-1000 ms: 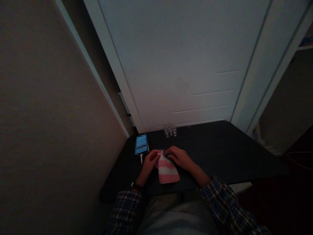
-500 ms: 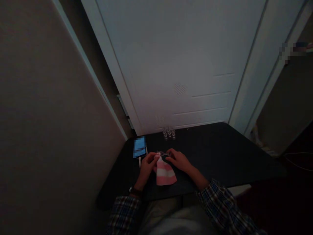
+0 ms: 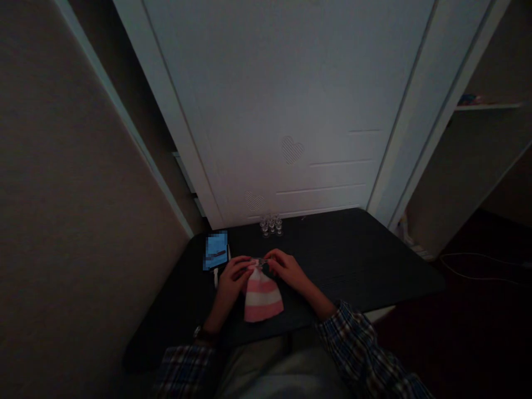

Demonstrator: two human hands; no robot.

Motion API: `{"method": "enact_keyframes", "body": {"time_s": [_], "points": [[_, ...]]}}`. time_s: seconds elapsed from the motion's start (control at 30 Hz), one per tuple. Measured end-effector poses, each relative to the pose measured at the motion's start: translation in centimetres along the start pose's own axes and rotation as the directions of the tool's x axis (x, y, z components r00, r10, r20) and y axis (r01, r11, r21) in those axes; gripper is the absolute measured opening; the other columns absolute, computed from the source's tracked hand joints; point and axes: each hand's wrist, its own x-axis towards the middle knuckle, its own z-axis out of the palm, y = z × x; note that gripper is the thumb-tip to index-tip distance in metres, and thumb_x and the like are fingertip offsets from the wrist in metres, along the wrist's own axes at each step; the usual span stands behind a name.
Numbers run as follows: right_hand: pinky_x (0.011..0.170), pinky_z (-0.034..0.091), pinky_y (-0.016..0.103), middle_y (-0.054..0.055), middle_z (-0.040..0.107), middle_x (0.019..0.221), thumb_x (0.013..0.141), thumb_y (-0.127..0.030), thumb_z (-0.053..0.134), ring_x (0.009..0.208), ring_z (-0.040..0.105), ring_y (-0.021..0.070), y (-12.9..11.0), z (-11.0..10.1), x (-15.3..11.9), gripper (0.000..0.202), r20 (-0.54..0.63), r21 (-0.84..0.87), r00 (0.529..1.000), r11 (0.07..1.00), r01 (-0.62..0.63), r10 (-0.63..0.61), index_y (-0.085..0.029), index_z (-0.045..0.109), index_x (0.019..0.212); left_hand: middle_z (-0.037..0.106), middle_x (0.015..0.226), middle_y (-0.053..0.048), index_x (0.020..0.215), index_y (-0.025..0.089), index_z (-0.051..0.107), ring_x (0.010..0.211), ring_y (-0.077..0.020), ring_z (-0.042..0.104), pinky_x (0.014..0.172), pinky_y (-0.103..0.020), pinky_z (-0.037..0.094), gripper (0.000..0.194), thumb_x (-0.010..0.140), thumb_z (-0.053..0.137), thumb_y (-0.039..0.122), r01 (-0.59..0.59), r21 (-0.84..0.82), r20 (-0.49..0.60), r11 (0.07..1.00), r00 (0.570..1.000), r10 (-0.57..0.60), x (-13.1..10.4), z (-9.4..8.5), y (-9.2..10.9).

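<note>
The gathered top of the pink-and-white striped cloth [image 3: 262, 299] was pinched by the left hand [image 3: 233, 277]; a thin item [image 3: 260, 261] at that top was pinched by the right hand [image 3: 288, 270]. Small stemmed glasses [image 3: 271, 225] were clustered at the back of the desk [image 3: 344, 260], any contents too small to be seen.

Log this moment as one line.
left hand: pinches striped cloth near gathered top | right hand: at small unclear item there | clear vessels: behind, on dark table | lit screen: left

Both hands [image 3: 257, 271] pinch striped cloth [image 3: 262, 299]; small glasses [image 3: 271, 225], probably, stand beyond.
</note>
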Motion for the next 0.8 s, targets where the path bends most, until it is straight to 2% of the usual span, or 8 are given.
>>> {"method": "enact_keyframes", "body": {"time_s": [0.17, 0.37, 0.53, 0.8], "points": [[0.065, 0.04, 0.021, -0.002, 0.056, 0.079, 0.085, -0.025, 0.048, 0.069, 0.053, 0.0103, -0.06, -0.12, -0.27, 0.019, 0.044, -0.158, 0.996, 0.984, 0.085, -0.079, -0.02, 0.053, 0.103, 0.05, 0.101, -0.003, 0.081, 0.019, 0.067, 0.093, -0.0176, 0.057, 0.083, -0.034, 0.05, 0.02, 0.069, 0.062, 0.034, 0.015, -0.029, -0.104, 0.999, 0.994, -0.018, -0.1, 0.28, 0.04], [0.079, 0.04, 0.027, 0.003, 0.057, 0.097, 0.085, -0.019, 0.047, 0.088, 0.053, 0.0144, 0.33, -0.18, -0.44, 0.019, 0.057, -0.372, 0.99, 0.917, 0.142, -0.13, -0.021, 0.051, 0.104, 0.052, 0.09, -0.003, 0.084, 0.02, 0.069, 0.085, -0.0163, 0.055, 0.075, -0.029, 0.049, 0.019, 0.071, 0.062, 0.031, -0.025, 0.085, -0.042, 0.996, 0.999, 0.029, -0.04, 0.24, -0.5], [0.08, 0.041, 0.026, 0.004, 0.056, 0.099, 0.086, -0.02, 0.045, 0.092, 0.053, 0.0148, 0.23, -0.37, -0.48, 0.018, 0.062, -0.419, 0.987, 0.894, 0.159, -0.147, -0.021, 0.051, 0.104, 0.055, 0.088, -0.004, 0.085, 0.02, 0.068, 0.084, -0.0168, 0.056, 0.073, -0.028, 0.048, 0.019, 0.073, 0.06, 0.031, -0.018, 0.039, 0.024, 0.999, 1.0, 0.017, -0.22, 0.3, -0.27], [0.074, 0.04, 0.025, 0.002, 0.06, 0.095, 0.085, -0.027, 0.049, 0.085, 0.057, 0.0147, -0.15, -0.52, -0.72, 0.021, 0.155, -0.463, 0.985, 0.876, 0.137, -0.072, -0.022, 0.051, 0.105, 0.058, 0.078, -0.003, 0.071, 0.017, 0.067, 0.076, -0.0165, 0.057, 0.068, -0.028, 0.046, 0.012, 0.069, 0.063, 0.029, -0.022, 0.096, -0.04, 0.995, 0.999, 0.026, -0.1, -0.18, -0.59]]}}
